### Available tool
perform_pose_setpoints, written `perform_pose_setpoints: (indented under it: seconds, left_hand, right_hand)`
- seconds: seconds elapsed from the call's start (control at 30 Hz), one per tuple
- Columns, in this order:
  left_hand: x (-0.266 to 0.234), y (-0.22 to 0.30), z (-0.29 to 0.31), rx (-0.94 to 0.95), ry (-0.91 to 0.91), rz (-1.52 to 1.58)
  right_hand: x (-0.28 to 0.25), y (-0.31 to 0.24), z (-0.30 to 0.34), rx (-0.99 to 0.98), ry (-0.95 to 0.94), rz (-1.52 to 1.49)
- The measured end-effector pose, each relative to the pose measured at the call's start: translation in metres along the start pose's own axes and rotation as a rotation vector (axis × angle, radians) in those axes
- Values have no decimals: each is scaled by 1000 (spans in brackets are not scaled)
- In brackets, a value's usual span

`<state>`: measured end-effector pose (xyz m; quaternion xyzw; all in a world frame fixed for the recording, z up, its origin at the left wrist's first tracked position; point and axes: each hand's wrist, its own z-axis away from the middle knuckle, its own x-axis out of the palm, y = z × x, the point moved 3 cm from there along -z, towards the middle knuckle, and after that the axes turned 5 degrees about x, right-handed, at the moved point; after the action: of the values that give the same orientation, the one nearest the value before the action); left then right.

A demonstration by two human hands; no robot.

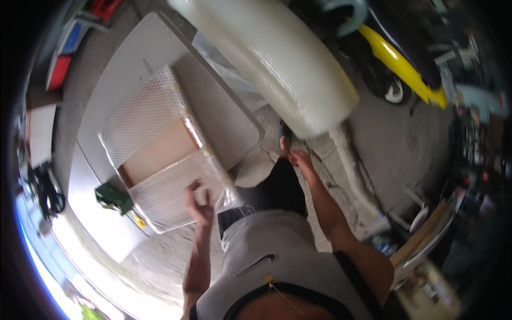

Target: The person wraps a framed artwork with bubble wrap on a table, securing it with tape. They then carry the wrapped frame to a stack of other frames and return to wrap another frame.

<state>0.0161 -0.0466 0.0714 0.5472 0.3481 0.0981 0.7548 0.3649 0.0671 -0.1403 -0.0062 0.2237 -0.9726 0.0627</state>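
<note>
A flat rectangular panel (160,146) lies tilted on the grey table, its two ends covered in clear bubble wrap (146,109). Between them a bare brown strip shows, and shiny clear tape runs along the right edge. Over the near wrapped end is my left hand (200,206), slightly blurred, fingers curved and apart, with nothing seen in it; whether it touches the wrap I cannot tell. My right hand (303,162) hangs beside my leg, off the table, its fingers loosely bent and apart around nothing visible. A green tape dispenser (113,198) sits left of the panel.
The grey table (213,101) has a rounded corner near my leg. A big roll of bubble wrap (277,64) stands beyond it at the right. A yellow and black motorbike (400,64) is farther right. A small yellow object (140,220) lies by the dispenser. Cracked concrete floor (330,176) runs below.
</note>
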Motion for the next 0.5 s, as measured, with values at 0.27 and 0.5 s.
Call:
perform_pose_setpoints:
  seconds: [0.27, 0.5]
  left_hand:
    - [366, -53, -127, -408, 125, 380]
    - [423, -281, -241, -611, 552, 191]
  right_hand:
    - [-176, -17, -19, 137, 202, 101]
    - [-272, 32, 22, 332, 325, 101]
